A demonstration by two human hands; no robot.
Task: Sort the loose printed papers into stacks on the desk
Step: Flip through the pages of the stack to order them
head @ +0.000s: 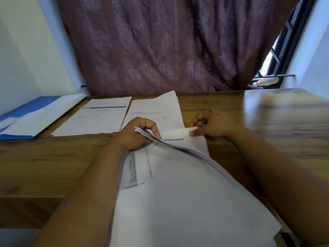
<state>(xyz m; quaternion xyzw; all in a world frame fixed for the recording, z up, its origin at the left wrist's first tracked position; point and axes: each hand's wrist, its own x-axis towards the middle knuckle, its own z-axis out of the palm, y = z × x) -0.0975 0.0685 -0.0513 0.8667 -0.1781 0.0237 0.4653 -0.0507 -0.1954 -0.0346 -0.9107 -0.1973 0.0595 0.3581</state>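
Observation:
A thick bundle of printed papers [178, 189] lies on the wooden desk [53, 161] in front of me, its top sheet showing a column of numbers. My left hand [137, 134] grips the far edges of several upper sheets and bends them up. My right hand [211, 124] pinches the far corner of a sheet lower in the bundle, thumb on top. Further back lie two sorted stacks: one with a dark header bar [96, 118] on the left, and another with fanned sheets [160, 109] just beyond my left hand.
A blue and white folder [35, 114] lies at the desk's far left. A purple patterned curtain [169, 45] hangs behind the desk. A window with dark bars [283, 50] and a small bottle on its sill [267, 81] are at the right.

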